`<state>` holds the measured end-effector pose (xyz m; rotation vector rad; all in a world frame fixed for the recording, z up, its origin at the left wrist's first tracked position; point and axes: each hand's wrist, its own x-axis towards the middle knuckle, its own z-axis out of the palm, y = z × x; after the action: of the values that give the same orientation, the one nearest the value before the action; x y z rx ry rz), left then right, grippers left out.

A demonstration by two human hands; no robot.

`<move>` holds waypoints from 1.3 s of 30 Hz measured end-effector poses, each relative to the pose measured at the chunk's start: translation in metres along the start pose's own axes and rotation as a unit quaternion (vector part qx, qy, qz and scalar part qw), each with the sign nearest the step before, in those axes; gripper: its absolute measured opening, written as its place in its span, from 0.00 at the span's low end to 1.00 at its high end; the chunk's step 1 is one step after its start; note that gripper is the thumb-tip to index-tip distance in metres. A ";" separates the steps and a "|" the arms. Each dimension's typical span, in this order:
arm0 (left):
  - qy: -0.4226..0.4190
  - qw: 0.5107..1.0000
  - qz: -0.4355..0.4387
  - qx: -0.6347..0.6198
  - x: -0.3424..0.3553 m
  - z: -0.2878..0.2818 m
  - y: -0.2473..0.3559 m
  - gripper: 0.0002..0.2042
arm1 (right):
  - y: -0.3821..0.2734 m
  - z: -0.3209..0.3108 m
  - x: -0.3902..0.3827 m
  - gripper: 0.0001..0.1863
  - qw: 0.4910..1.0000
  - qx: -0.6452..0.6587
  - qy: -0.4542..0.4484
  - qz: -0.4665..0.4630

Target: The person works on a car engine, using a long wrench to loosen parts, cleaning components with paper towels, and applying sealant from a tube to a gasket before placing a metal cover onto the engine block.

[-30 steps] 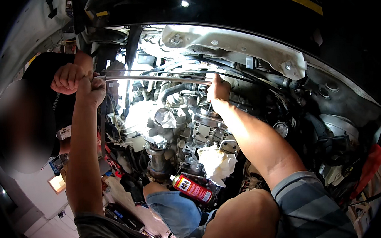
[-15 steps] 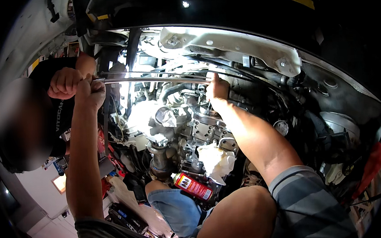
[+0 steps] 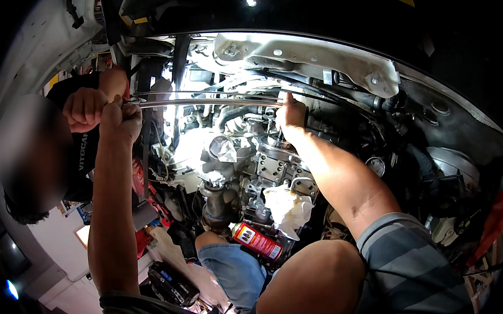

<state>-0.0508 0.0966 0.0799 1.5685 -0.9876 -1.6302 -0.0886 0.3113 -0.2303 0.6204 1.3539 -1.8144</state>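
Note:
A long silvery metal bar [image 3: 202, 102] stretches across the engine bay between my two hands. Its left end is in the closed fingers of my left hand [image 3: 120, 121]. My right hand [image 3: 291, 114] is wrapped around the other end, above the engine block [image 3: 270, 166]; the fitting under that fist is mostly hidden. Right beside my left hand, a co-worker's closed hand [image 3: 85, 106] is at the bar's left end, and whether it touches the bar I cannot tell.
A crumpled white cloth [image 3: 289, 209] and a red spray can [image 3: 258, 241] lie at the near side of the engine. The co-worker [image 3: 84, 147] leans in from the left. Along the far side runs a pale metal body panel [image 3: 309, 58]. A black case [image 3: 173, 282] lies lower left.
The whole view has shifted slightly. Both my hands keep their hold on the bar, which looks almost unmoved. The co-worker's head has dipped a little toward the bay.

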 end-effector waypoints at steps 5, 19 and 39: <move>0.005 1.000 -0.005 -0.006 -0.009 0.006 0.000 0.05 | 0.000 -0.002 0.003 0.28 1.000 -0.013 0.008 -0.005; 0.019 1.000 0.022 -0.005 -0.034 0.020 -0.004 0.09 | -0.001 -0.005 0.005 0.26 1.000 0.007 -0.016 0.008; 0.099 0.991 0.086 0.027 -0.082 0.047 -0.020 0.09 | -0.010 -0.007 -0.003 0.27 0.997 0.068 -0.035 0.034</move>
<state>-0.0920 0.1809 0.1035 1.5979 -1.0374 -1.3139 -0.0955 0.3204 -0.2247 0.6590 1.1569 -1.8661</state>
